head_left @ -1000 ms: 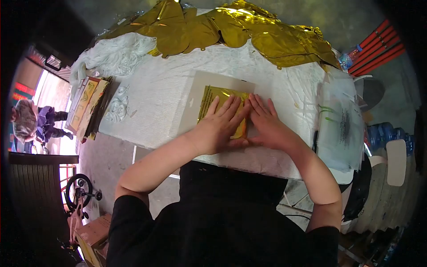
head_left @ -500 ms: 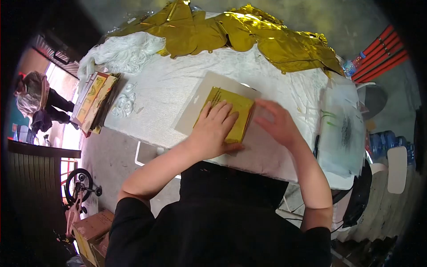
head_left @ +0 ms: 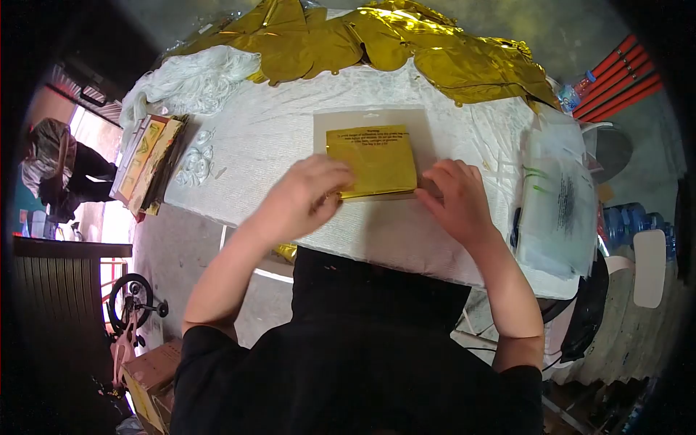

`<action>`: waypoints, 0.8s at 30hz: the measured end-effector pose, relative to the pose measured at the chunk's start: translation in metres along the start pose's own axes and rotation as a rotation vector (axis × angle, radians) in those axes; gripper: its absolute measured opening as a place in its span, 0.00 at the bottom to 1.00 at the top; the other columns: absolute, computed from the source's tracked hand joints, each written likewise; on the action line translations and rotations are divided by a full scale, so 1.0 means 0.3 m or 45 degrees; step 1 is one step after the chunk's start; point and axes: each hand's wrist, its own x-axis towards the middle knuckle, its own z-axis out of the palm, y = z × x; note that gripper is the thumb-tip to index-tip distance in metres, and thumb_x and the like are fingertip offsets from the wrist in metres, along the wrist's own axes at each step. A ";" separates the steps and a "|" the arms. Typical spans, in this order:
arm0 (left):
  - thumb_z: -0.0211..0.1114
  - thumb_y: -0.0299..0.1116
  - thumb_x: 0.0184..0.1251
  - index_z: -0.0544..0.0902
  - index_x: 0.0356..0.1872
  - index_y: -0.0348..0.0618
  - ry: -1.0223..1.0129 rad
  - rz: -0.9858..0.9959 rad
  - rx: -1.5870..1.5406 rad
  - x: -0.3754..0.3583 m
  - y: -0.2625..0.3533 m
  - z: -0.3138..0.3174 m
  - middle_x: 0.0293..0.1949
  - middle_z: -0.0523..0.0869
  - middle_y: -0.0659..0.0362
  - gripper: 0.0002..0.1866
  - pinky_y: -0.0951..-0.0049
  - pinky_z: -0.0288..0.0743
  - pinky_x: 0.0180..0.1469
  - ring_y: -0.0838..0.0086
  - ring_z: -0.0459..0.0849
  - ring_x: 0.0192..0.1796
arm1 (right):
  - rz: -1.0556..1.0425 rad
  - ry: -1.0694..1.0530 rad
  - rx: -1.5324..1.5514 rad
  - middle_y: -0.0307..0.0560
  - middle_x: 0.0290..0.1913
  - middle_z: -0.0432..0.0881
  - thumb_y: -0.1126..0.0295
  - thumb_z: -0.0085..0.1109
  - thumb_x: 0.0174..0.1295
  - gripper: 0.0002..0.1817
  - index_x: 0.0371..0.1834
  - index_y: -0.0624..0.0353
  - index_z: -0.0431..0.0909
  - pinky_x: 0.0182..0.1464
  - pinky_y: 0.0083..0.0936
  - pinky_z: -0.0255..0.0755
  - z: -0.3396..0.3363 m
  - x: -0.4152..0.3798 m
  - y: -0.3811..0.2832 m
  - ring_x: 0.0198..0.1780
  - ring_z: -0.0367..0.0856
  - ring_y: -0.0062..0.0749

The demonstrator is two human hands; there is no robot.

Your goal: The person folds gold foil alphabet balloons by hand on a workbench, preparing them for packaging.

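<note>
A folded gold foil sheet lies at the middle of the table, in a clear plastic bag with printed warning text and a hang hole at its top edge. My left hand is curled at the lower left corner of the bag, its fingers over the gold and the thumb below. At the lower right corner, my right hand has bent fingers and a thumb right at the bag's edge. Both hands look slightly smeared by motion.
Gold foil shapes spread along the table's far edge, beside a heap of white string. A cardboard box stands at the left edge, and a stack of clear bags lies right. A person stands far left.
The bag with the gold foil has turned from a slant to lie square to me. My left hand has slid off its middle to the left corner; my right hand has moved to the lower right corner.
</note>
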 end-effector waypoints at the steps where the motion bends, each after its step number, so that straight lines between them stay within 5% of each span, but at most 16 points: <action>1: 0.64 0.23 0.52 0.80 0.51 0.40 -0.001 -0.002 0.000 -0.012 0.017 0.032 0.56 0.79 0.52 0.21 0.61 0.72 0.56 0.56 0.76 0.58 | -0.045 0.091 0.007 0.45 0.40 0.78 0.68 0.67 0.51 0.12 0.37 0.58 0.77 0.49 0.36 0.66 0.000 0.006 -0.003 0.44 0.76 0.42; 7: 0.66 0.26 0.50 0.82 0.48 0.39 0.079 0.112 0.097 -0.027 0.168 0.148 0.53 0.81 0.52 0.20 0.62 0.71 0.56 0.59 0.75 0.59 | -0.250 -0.076 0.127 0.45 0.32 0.76 0.70 0.66 0.49 0.10 0.33 0.56 0.75 0.35 0.38 0.71 0.053 0.042 -0.068 0.34 0.77 0.43; 24: 0.69 0.31 0.47 0.80 0.49 0.36 0.102 0.151 0.001 -0.026 0.141 0.161 0.50 0.81 0.52 0.24 0.60 0.73 0.57 0.58 0.76 0.56 | -0.208 -0.142 -0.204 0.46 0.31 0.74 0.74 0.57 0.52 0.05 0.29 0.56 0.70 0.24 0.35 0.75 0.139 0.052 -0.107 0.25 0.79 0.42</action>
